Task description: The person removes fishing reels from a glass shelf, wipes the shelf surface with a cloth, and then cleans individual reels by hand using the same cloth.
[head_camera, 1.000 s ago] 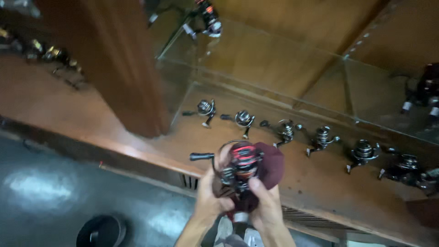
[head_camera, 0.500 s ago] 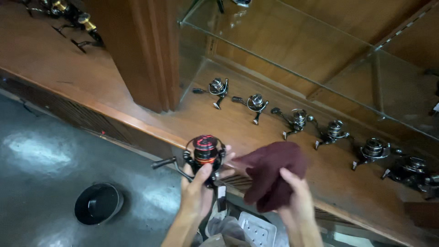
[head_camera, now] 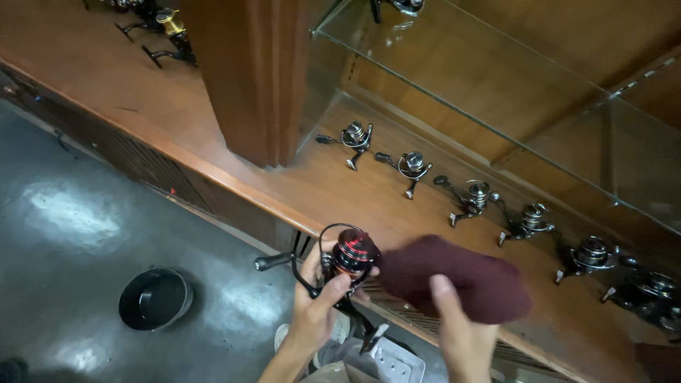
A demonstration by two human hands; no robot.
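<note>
The left hand (head_camera: 318, 312) is closed around a black spinning reel with a red spool (head_camera: 347, 257), thumb laid up along the near side of the body and fingers wrapped behind it. The reel sits just in front of the near edge of a wooden shelf (head_camera: 213, 152), its bail wire arching over the spool and its crank handle (head_camera: 273, 262) sticking out to the left. Its foot (head_camera: 374, 336) points down and to the right, below the hand.

Just right of the reel, the right hand (head_camera: 461, 333) pinches a dark maroon cloth (head_camera: 461, 280), thumb on top and the rest of the fingers hidden under the fabric. The cloth's left end touches or nearly touches the spool; I cannot tell which.

Beyond the hands, on the shelf, a row of spinning reels runs from centre to far right: the first (head_camera: 353, 138), a second (head_camera: 411, 167), a third (head_camera: 472, 198), a fourth (head_camera: 528, 220), a fifth (head_camera: 589, 255) and a sixth (head_camera: 656, 287), each standing apart from its neighbour. A glass shelf (head_camera: 496, 92) hangs above them. A wooden post (head_camera: 248, 78) rises at the left of the row, and further left, at the far corner, lie more reels, one with a gold spool (head_camera: 170, 25).

Below, on the shiny grey floor (head_camera: 71, 227), stands a black round tub (head_camera: 154, 299), well left of the hands.
</note>
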